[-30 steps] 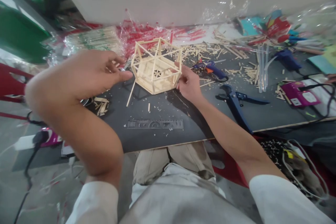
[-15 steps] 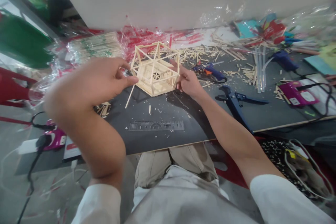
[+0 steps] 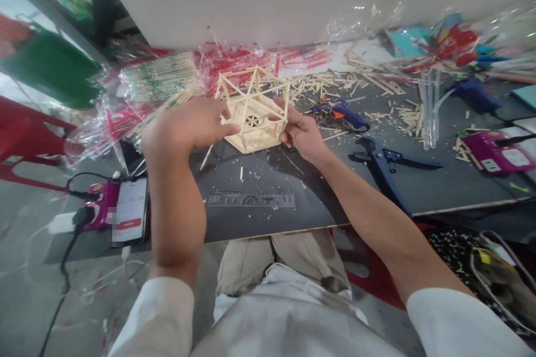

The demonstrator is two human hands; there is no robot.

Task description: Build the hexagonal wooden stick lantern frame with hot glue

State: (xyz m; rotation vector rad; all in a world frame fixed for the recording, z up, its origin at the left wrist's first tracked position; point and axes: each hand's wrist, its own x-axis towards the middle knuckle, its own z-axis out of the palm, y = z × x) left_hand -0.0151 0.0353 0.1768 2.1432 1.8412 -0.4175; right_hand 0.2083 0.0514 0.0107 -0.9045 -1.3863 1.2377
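2 hands [image 3: 205,121] [image 3: 305,135] at wd. frame [image 3: 262,107]

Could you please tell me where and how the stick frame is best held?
I'd grip the frame low, at its base, coming from the right, where the right hand is. The base looks closely stacked and probably firmer, while above it stand only thin, spaced sticks that might flex if squeezed.

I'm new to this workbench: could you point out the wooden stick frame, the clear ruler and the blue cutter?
Wooden stick frame [image 3: 252,121]: head view, spoked middle of its floor.
Clear ruler [image 3: 252,199]: head view, middle of its length.
Blue cutter [image 3: 378,164]: head view, upper part of its thicker handle.
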